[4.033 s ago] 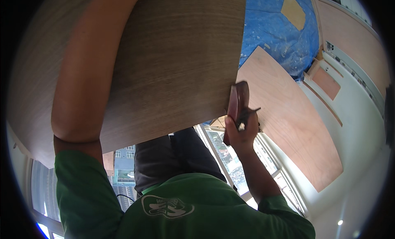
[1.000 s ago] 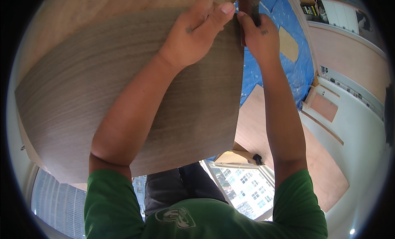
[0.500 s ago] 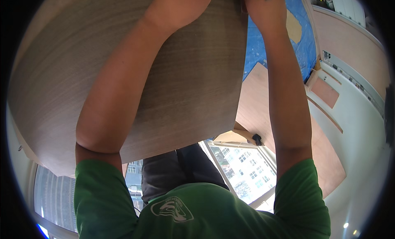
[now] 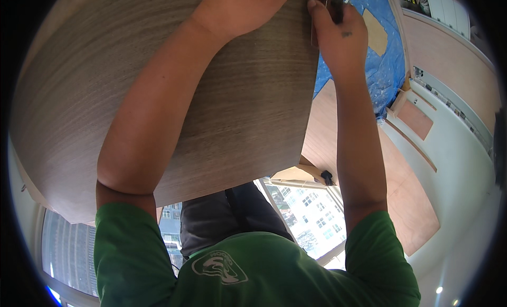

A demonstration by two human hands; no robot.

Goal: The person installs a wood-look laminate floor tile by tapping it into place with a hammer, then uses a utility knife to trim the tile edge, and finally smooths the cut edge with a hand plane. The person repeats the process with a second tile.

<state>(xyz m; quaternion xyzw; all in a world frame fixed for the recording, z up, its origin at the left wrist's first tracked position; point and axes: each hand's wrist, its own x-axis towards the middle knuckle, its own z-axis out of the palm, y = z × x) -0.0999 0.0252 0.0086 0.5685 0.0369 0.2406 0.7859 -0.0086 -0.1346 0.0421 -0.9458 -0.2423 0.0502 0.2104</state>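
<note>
Wood-grain sheet [image 4: 158, 95], grey-brown and wide, fills most of the view and is held up flat in front of the person. It is pressed by the left hand [image 4: 240, 8] near its top edge; the hand lies flat on the sheet, but the fingers are cut off by the top of the picture, so it cannot be told if they are spread or curled. The right hand [image 4: 340, 40] is closed around a small dark tool [image 4: 328, 3] at the sheet's right edge (the tool is held right against that edge). Both arms are stretched upward. A green shirt [image 4: 253, 264] is seen at the bottom. A blue tarp [image 4: 377, 64] is seen to the right of the sheet, and a bare plywood board [image 4: 401, 201] is seen lower on the right. A window [image 4: 301, 206] with buildings outside is seen just under the sheet.
</note>
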